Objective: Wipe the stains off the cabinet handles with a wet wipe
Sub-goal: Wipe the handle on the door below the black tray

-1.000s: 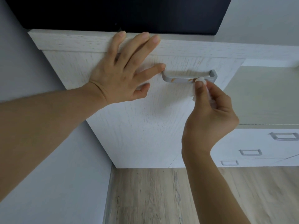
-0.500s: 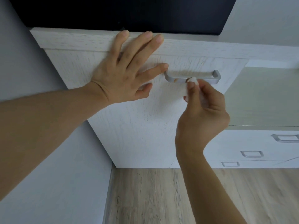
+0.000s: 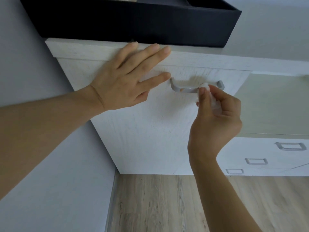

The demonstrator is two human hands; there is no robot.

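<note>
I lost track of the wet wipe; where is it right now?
In the head view, the wet wipe sits right of centre, pinched by the right hand against the right part of the grey cabinet handle.

My right hand (image 3: 215,118) covers most of the wet wipe (image 3: 204,85) and part of the handle (image 3: 184,88). The dark box (image 3: 133,19) is cut off at the top edge; both my forearms leave the frame.

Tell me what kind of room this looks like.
Probably a bedroom or living room at home: white wood-grain cabinet with a metal handle, a low drawer unit beside it, wood-look floor, a dark storage box on top.
</note>
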